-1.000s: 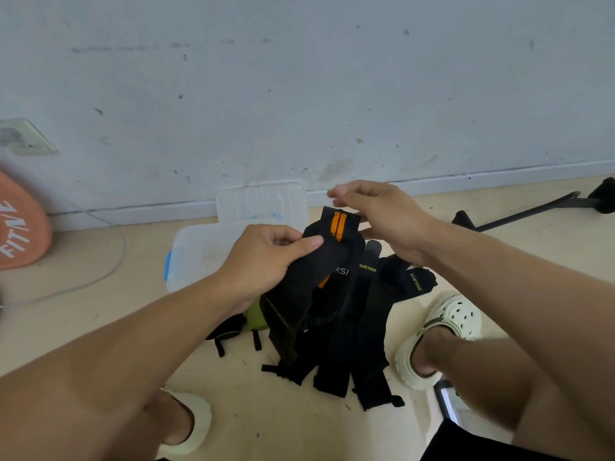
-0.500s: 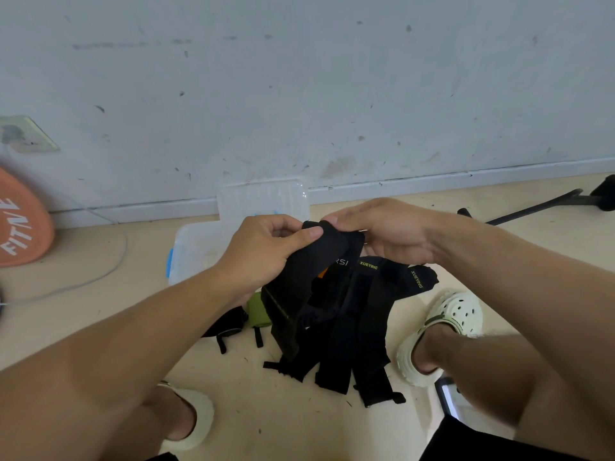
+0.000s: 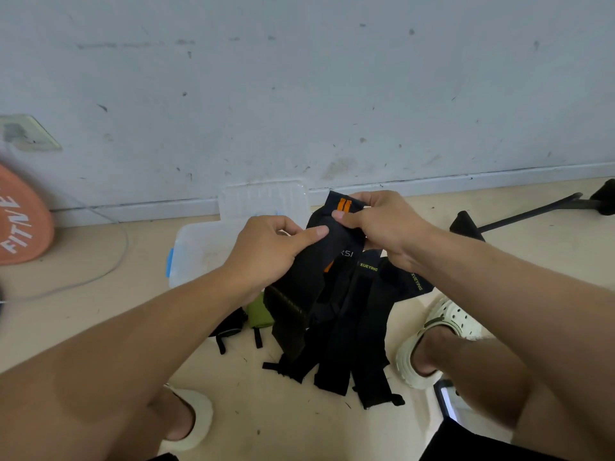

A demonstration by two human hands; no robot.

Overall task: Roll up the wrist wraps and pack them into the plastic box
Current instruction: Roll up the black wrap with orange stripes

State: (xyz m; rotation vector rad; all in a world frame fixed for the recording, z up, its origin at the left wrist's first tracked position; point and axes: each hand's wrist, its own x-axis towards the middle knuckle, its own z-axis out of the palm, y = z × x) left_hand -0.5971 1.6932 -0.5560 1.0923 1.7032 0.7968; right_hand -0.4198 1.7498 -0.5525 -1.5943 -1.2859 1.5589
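Plastic box (image 3: 196,251) sits open on the floor by the wall, behind your hands. Loose wraps (image 3: 352,334) lie piled between your feet. You're at the roll start: left hand (image 3: 266,251) and right hand (image 3: 382,224) both pinch the orange-striped wrap (image 3: 332,241) (top end). Next: roll tight, keep edges aligned.
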